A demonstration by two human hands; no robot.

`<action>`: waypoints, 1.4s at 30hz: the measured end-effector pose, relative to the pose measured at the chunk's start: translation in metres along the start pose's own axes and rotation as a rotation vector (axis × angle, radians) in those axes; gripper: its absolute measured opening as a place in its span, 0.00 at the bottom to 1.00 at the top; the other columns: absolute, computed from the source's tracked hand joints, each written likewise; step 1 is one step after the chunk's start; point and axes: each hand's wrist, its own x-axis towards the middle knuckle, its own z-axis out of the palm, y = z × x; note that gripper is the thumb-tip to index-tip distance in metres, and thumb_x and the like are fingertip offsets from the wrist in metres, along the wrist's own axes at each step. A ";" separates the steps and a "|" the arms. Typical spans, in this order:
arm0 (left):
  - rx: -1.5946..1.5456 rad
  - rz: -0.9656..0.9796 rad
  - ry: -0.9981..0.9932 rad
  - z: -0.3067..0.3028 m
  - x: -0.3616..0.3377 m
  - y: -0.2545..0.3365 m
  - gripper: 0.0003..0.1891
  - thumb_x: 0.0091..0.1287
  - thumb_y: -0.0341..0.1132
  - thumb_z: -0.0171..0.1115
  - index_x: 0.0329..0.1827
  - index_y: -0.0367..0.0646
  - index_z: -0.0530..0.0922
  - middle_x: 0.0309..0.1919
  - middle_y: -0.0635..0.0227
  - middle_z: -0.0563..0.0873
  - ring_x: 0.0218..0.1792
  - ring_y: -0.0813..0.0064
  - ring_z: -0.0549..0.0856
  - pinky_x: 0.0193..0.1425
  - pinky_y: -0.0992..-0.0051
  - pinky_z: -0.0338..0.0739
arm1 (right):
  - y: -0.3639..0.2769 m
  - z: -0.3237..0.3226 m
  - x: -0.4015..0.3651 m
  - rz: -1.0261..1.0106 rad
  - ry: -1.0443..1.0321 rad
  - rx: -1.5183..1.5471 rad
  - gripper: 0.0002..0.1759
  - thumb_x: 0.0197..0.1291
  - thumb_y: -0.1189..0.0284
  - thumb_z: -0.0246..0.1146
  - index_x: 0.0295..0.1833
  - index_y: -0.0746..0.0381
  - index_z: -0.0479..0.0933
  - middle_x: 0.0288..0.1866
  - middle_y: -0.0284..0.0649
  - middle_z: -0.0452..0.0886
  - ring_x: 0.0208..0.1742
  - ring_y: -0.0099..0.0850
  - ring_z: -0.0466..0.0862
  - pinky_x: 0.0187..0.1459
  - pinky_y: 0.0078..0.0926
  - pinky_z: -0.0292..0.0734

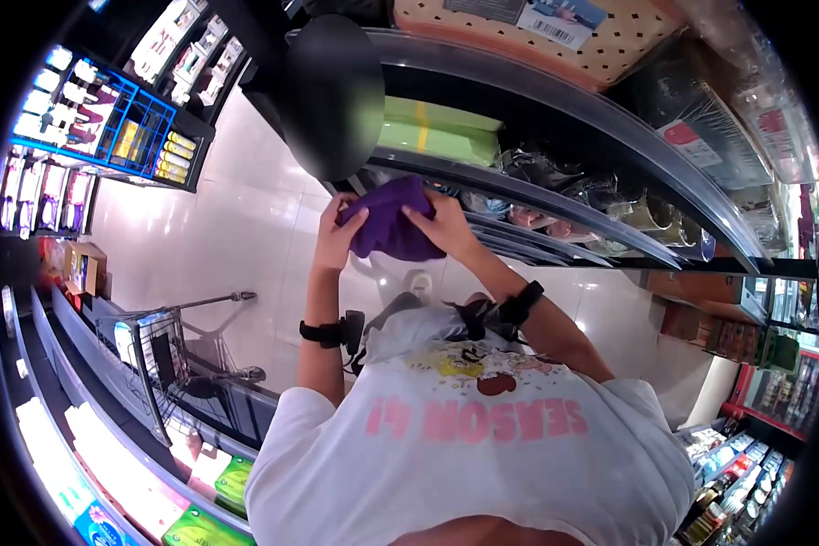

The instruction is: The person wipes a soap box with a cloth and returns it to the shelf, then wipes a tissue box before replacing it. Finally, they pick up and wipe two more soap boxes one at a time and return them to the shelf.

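Observation:
A purple cloth point(393, 221), soft and creased, is stretched between my two hands in front of the shelf. My left hand point(338, 227) grips its left side, with the thumb lying on the near face and the fingers behind. On the other side, my right hand point(444, 223) pinches the upper right part the same way. Just beyond the cloth run the shelf edges point(537, 194), with plastic-wrapped goods point(555, 168) on them. Dark bands with small devices sit on both wrists.
A wheeled cart point(168, 355) stands at the left beside a low shelf with green packs point(232, 482). Pale tiled floor point(246, 218) spreads beneath my hands. A blue wire rack point(136, 100) is at the upper left, and boxes point(701, 291) sit at the right. A blurred dark oval covers part of the upper middle.

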 end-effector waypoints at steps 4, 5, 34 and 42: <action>-0.421 0.100 -0.041 0.011 -0.003 0.024 0.25 0.59 0.22 0.55 0.61 0.42 0.63 0.41 0.62 0.77 0.42 0.73 0.80 0.47 0.77 0.76 | -0.023 -0.005 0.009 -0.151 0.179 0.200 0.29 0.56 0.83 0.53 0.64 0.59 0.59 0.51 0.53 0.74 0.51 0.45 0.77 0.51 0.27 0.69; -0.478 0.133 -0.041 0.013 -0.003 0.026 0.27 0.60 0.20 0.52 0.63 0.44 0.60 0.43 0.60 0.78 0.46 0.69 0.80 0.51 0.73 0.77 | -0.028 -0.008 0.009 -0.226 0.219 0.108 0.28 0.56 0.84 0.52 0.64 0.59 0.60 0.50 0.52 0.75 0.52 0.44 0.77 0.51 0.26 0.69; 0.842 0.582 0.324 0.041 0.024 -0.003 0.28 0.57 0.23 0.53 0.63 0.53 0.69 0.44 0.45 0.72 0.44 0.46 0.76 0.49 0.61 0.72 | -0.035 0.022 0.035 -0.112 0.099 -0.670 0.31 0.50 0.70 0.55 0.64 0.52 0.63 0.24 0.52 0.79 0.23 0.50 0.80 0.28 0.45 0.77; 1.026 0.471 0.090 0.077 0.015 0.013 0.32 0.50 0.27 0.59 0.62 0.53 0.68 0.45 0.47 0.78 0.45 0.49 0.78 0.47 0.61 0.75 | -0.031 -0.020 0.000 0.009 0.180 -0.559 0.28 0.49 0.71 0.53 0.61 0.49 0.68 0.26 0.50 0.80 0.26 0.49 0.80 0.31 0.44 0.78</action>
